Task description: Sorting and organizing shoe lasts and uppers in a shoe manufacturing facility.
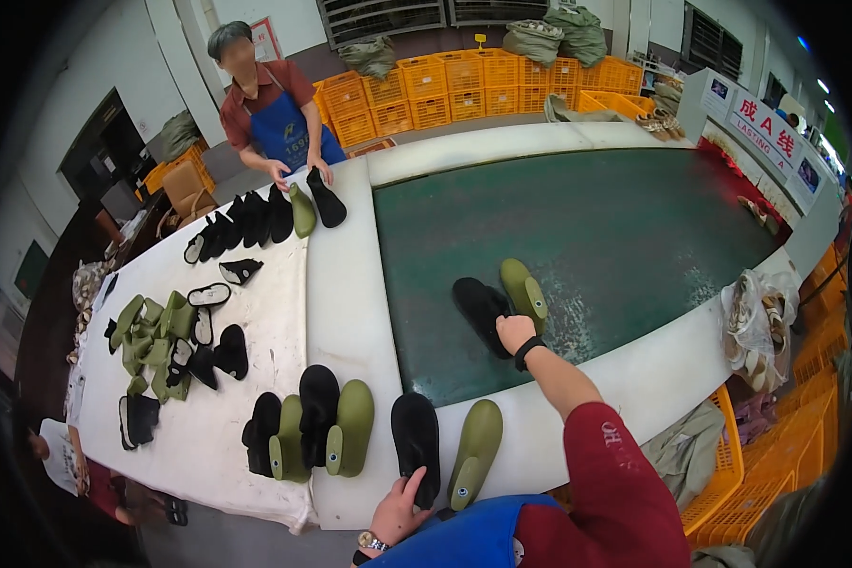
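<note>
On the green belt (596, 208), my right hand (516, 335) is closed round the heel end of a black slipper (480, 308). Close by its knuckles lies a green shoe last (523, 292), sole partly up. Low in the middle, my left hand (399, 508) has its fingers at the heel of another black slipper (415, 440), which rests on the white table edge. A second green last (476, 450) lies just right of that slipper. Left of them sit a paired black slipper (319, 407) and green last (352, 426), with a smaller pair beside those.
A pile of green lasts (151, 331) and loose black uppers (230, 350) cover the white cloth. Across the table a co-worker in a blue apron (303, 137) handles a black slipper (328, 199). Orange crates (464, 76) line the back; a bag of shoes (757, 327) sits right.
</note>
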Available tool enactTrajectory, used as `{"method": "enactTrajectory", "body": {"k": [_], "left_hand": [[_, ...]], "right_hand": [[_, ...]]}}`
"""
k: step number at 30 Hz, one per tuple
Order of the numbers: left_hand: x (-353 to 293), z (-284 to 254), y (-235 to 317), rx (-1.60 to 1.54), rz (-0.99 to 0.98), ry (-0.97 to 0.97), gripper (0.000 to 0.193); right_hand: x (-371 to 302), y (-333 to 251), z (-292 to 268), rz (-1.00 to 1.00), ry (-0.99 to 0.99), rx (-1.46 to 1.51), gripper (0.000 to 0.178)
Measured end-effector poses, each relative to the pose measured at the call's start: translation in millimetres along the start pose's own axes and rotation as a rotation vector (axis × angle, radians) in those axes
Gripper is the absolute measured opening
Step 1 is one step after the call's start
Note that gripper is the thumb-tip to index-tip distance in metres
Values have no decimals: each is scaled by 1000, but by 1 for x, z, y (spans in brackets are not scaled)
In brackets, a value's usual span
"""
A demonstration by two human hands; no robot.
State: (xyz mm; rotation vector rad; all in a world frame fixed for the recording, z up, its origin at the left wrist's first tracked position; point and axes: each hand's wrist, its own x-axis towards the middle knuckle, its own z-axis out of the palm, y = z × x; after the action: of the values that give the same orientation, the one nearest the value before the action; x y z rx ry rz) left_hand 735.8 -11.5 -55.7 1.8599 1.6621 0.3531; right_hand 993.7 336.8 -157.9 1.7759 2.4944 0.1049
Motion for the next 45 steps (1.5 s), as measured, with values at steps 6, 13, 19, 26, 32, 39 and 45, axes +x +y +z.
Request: {"method": "enactTrajectory", "body": {"k": [6,13,19,26,32,39,45], "left_hand": [[5,-4,-1,46,26,29,81],[3,-7,-9,81,165,56,77],[5,-10,-21,136,188,51,61],[8,-18,-36,217,373,179,31],[-7,-62,-16,237,603,279,22],[-23,-74,-13,283,864,405,15],[-41,-84,-24,364,881,327,15]], "right_hand": [[-36,-7,-112,-13,-128,211,46],[-164,-6,-118,-334,-222,594,42],[-242,-86,-126,-373,-344,709,48],[-267,-153,-142,-434,-153,647,43],[-246,-193,-153,-210,-33,890,50],[-227,-213,-169,-170,25,1160,51],[-217,-235,-177,-121,288,996,37]]}}
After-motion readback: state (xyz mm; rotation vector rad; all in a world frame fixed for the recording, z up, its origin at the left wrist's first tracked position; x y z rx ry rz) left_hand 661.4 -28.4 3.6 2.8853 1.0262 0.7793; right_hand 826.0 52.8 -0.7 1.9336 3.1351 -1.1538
